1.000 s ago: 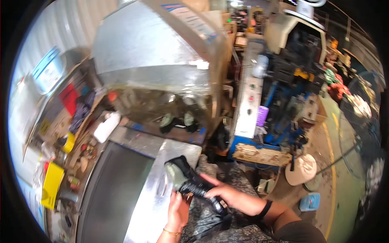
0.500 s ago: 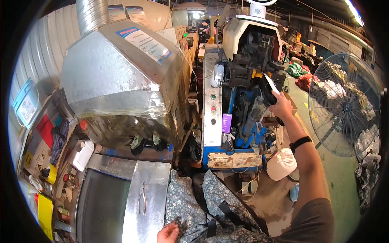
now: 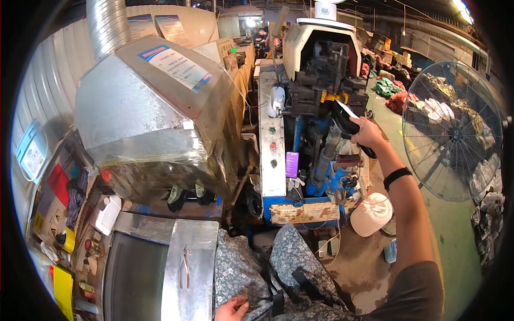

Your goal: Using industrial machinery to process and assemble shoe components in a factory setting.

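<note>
At far right, the right hand (image 3: 369, 132) pinches a black, white-edged shoe (image 3: 345, 120) near the machine's dark head (image 3: 333, 69), probably light, pliable, best held at its near end; whether the left hand (image 3: 232, 308) grips anything is unclear.

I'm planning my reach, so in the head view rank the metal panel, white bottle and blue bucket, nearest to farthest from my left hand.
From the left hand:
1. Metal panel: just left of it.
2. White bottle: farther left and forward.
3. Blue bucket: far left, by the wall.
</note>
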The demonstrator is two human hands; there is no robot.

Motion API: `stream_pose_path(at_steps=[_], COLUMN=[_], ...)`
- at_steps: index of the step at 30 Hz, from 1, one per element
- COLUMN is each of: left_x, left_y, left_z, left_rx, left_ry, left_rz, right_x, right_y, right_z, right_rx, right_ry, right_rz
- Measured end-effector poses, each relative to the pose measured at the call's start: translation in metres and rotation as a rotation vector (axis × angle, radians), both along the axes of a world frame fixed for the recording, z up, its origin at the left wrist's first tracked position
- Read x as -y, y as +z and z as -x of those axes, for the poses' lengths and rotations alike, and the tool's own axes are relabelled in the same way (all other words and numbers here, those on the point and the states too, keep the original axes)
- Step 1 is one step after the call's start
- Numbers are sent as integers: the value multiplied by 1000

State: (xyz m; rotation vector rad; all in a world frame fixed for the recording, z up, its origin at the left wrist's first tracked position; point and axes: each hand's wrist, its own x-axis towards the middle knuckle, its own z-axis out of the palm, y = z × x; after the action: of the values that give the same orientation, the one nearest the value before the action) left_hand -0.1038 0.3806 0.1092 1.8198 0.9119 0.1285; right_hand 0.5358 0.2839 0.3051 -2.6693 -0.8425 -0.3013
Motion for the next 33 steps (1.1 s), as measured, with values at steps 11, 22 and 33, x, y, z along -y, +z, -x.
stream_pose_path(at_steps=[11, 22, 33], left_x=[0, -14, -13], left_y=[44, -15, -45], left_z=[-35, -32, -27], left_rx=[-166, -201, 54], left_ry=[-105, -177, 133], left_rz=[-147, -387, -298], right_x=[-6, -7, -27], right_y=[27, 14, -68], right_z=[-9, -4, 65], right_rx=[-140, -34, 396], right_ry=[24, 65, 45], right_rz=[14, 35, 30])
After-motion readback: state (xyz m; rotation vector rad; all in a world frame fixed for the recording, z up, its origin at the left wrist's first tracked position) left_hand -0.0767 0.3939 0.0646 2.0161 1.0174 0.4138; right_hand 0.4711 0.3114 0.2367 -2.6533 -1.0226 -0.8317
